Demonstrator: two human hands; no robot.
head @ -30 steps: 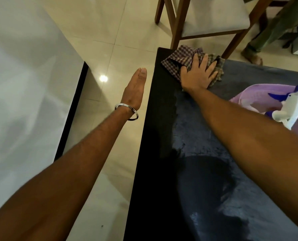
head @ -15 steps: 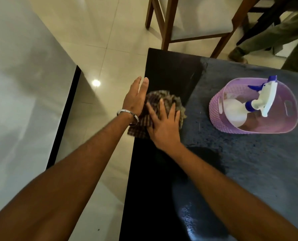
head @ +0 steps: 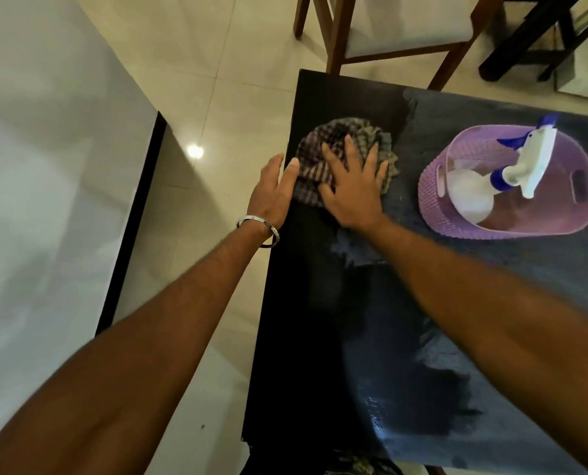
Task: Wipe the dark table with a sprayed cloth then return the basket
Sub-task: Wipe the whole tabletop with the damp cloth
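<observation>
A checked cloth lies bunched on the dark table near its far left edge. My right hand presses flat on the cloth with fingers spread. My left hand, with a metal bangle on the wrist, rests against the table's left edge, and its fingertips touch the cloth's side. A purple woven basket stands on the table to the right of the cloth. It holds a white spray bottle with a blue nozzle. The tabletop shows darker wiped patches and duller grey ones.
A wooden chair with a pale seat stands just beyond the table's far edge. Dark furniture legs are at the top right. A large white surface with a black edge fills the left, and a strip of tiled floor separates it from the table.
My right hand dragged the cloth from the table's far corner back along the left edge. My left hand moved from over the floor to the table edge beside the cloth.
</observation>
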